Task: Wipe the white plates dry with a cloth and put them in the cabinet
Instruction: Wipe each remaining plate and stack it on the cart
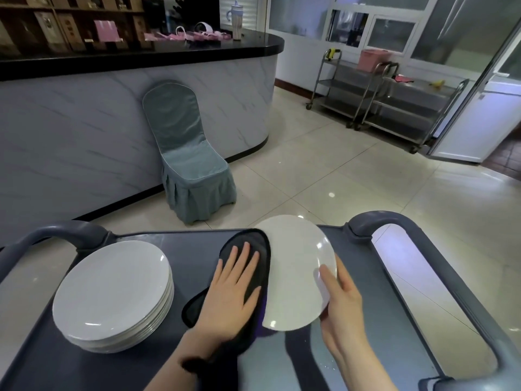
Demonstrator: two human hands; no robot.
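My right hand [339,300] grips a white plate [296,266] by its right rim, thumb on the face, and holds it tilted above the grey cart top [197,244]. My left hand [232,289] lies flat with straight fingers on a black cloth [253,244], pressing it against the plate's left side. The cloth hangs down past my left wrist. A stack of several white plates [112,294] sits on the cart at the left. No cabinet is in view.
The cart has raised grey handles at left [56,232] and right [423,230]. A covered grey-blue chair [186,153] stands against a marble-look counter [84,131] ahead. Steel trolleys [394,100] stand at the far right by an open door [473,114]. Tiled floor lies between.
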